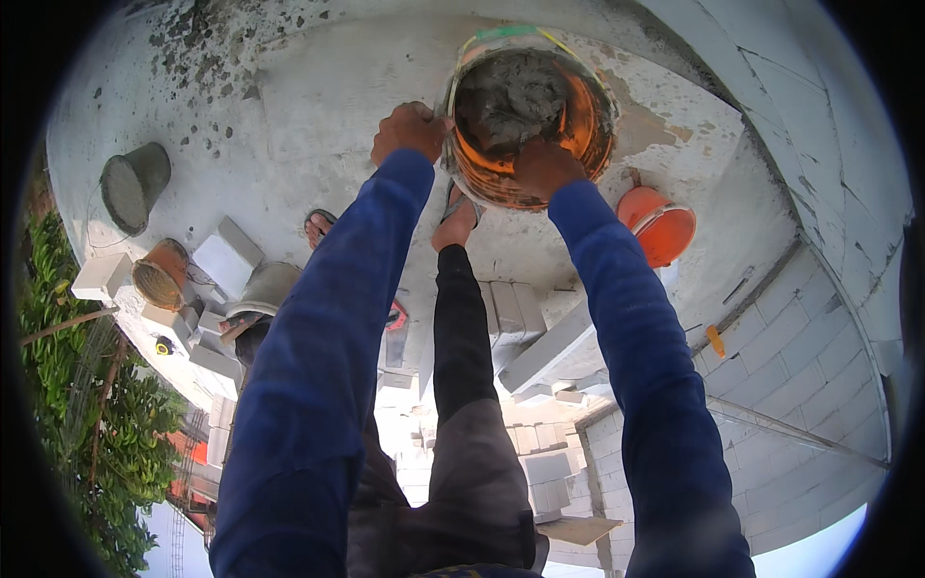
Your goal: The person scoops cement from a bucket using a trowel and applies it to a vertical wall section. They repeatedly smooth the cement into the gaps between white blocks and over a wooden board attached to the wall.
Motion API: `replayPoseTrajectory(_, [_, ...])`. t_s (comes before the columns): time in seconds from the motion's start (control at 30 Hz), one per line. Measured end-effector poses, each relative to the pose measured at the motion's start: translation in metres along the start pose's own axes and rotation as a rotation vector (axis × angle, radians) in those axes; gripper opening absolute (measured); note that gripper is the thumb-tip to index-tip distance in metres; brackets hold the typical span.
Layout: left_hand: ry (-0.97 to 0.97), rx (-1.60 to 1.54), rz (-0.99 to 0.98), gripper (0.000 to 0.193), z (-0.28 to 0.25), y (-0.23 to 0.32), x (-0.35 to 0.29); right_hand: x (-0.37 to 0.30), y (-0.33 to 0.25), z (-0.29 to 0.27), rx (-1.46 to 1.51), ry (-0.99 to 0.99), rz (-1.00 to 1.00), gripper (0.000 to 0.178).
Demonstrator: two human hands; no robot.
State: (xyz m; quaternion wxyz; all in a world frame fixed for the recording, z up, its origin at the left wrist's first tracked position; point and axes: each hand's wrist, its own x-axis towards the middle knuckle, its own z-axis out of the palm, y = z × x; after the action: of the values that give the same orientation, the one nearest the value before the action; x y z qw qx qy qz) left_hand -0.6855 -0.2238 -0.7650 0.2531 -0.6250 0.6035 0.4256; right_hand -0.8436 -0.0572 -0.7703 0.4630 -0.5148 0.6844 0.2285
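A large round bucket (590,106) with a mortar-smeared orange inside stands before me, a yellow-green handle over its far rim. Wet grey mortar (515,91) is heaped in it toward the far left. My left hand (409,132) is closed on the bucket's left rim. Over the near right part of the bucket, my right hand (549,170) reaches in, its fingers curled. Whatever that hand grips, if anything, is hidden by the hand itself and the mortar.
A small orange bucket (658,226) stands right of my right forearm. Off to the left are a grey bucket (135,188), a brownish-orange bucket (161,275) and pale blocks (228,255). A block wall (795,356) rises on the right. Mortar crumbs (207,87) lie at far left.
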Motion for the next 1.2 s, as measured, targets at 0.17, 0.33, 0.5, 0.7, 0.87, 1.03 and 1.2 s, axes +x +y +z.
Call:
replayPoseTrajectory(0.17, [0.024, 0.024, -0.009, 0.042, -0.009, -0.018, 0.000, -0.118, -0.028, -0.025, 0.479, 0.012, 0.364, 0.041])
replayPoseTrajectory(0.33, [0.044, 0.038, 0.010, 0.041, -0.002, -0.015, 0.009, -0.083, -0.006, 0.032, 0.565, 0.171, 0.477, 0.055])
replayPoseTrajectory(0.5, [0.073, 0.078, 0.077, 0.041, 0.009, -0.012, 0.009, -0.013, 0.050, 0.002, 0.325, 0.023, 0.265, 0.062])
replayPoseTrajectory(0.7, [0.047, 0.117, 0.020, 0.042, 0.001, -0.031, 0.035, -0.089, 0.069, -0.070, 1.044, -0.009, 0.257, 0.084])
replayPoseTrajectory(0.87, [-0.008, 0.083, 0.051, 0.042, 0.008, -0.037, 0.046, -0.145, 0.075, -0.004, 1.443, 0.576, 0.396, 0.087])
replayPoseTrajectory(1.03, [-0.033, -0.035, 0.162, 0.050, -0.008, -0.070, 0.073, -0.181, 0.079, 0.142, 2.325, 0.584, 0.869, 0.092])
replayPoseTrajectory(1.2, [-0.113, -0.066, 0.138, 0.051, -0.008, -0.036, 0.048, -0.147, 0.141, 0.282, 2.905, 0.916, 1.107, 0.105])
